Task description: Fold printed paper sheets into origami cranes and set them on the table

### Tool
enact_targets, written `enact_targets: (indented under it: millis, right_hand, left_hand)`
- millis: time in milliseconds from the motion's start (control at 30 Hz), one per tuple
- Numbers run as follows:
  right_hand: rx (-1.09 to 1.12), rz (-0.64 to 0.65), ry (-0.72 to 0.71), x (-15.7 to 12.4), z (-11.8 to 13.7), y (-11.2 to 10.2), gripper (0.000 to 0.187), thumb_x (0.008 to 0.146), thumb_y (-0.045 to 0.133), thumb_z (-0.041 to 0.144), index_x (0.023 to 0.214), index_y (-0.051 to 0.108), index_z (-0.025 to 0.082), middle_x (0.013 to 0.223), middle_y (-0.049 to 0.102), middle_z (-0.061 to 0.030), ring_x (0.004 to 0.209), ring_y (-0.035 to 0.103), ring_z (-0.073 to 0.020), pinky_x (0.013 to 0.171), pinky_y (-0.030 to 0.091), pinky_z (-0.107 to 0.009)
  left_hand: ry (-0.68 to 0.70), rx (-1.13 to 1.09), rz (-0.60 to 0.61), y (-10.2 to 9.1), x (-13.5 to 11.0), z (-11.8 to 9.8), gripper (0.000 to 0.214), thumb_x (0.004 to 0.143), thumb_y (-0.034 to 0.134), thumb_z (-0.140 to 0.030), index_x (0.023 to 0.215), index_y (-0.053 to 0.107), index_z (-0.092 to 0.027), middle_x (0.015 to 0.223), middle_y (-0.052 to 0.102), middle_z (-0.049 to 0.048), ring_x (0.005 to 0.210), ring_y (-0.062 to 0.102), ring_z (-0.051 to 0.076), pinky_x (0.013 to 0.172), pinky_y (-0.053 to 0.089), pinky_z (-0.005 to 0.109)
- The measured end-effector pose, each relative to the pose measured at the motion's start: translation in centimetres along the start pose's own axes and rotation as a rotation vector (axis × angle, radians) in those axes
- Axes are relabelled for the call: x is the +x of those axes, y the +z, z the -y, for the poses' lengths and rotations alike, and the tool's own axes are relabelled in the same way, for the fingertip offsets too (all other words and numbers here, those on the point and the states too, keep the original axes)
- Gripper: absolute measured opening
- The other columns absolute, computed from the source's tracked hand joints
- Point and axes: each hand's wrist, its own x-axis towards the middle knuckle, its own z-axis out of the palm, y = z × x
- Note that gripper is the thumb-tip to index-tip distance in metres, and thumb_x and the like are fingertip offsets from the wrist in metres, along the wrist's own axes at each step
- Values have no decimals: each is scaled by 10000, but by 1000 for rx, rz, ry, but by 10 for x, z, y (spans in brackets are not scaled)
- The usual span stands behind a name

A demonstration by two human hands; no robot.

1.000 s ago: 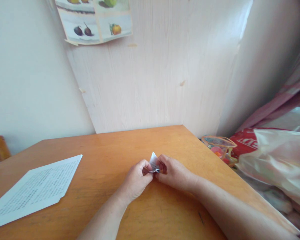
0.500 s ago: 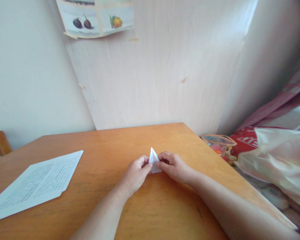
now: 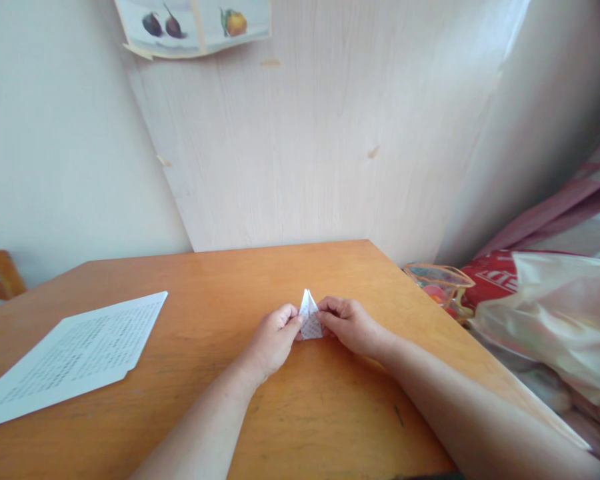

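Observation:
A small piece of folded paper (image 3: 311, 323), white with printed marks, is held just above or on the wooden table (image 3: 300, 413); I cannot tell which. Its narrow top is split into two points that face away from me. My left hand (image 3: 275, 337) pinches its left edge between thumb and fingers. On the opposite edge, my right hand (image 3: 347, 323) grips it with thumb and bent index finger. The fingertips behind the paper are partly hidden.
Printed sheets (image 3: 80, 357) lie on the table's left side. Beyond the right edge are an orange-trimmed clear bag (image 3: 443, 283) and a pale plastic bag (image 3: 555, 320). A wooden chair (image 3: 3, 273) stands at far left, and a panel (image 3: 305, 147) rises behind the table.
The paper's single tip now shows as two separate points, and its front lies more open between my hands. My thumbs have moved apart toward its edges. The view has shifted slightly.

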Motion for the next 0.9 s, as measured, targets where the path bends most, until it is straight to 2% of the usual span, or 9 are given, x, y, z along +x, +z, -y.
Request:
enact_targets:
  millis: [433,900]
  right_hand:
    - [-51,4,-19,-1,0,-1,119,899,530,261,855,606,182,709,556,25,647,508,-125,605,396,-237]
    - [-57,-5,0,-1,0,0,116,898,528,264,845,597,187,695,553,31,635,511,-125,602,399,-240]
  left_hand:
    - [0,22,-15,2,-3,-5,246,908,536,-409,783,572,-200,731,612,1,734,568,184,696,434,286]
    - [-18,21,3,0,1,1,252,897,551,-429,798,579,-199,728,612,-3,733,571,186,684,414,284]
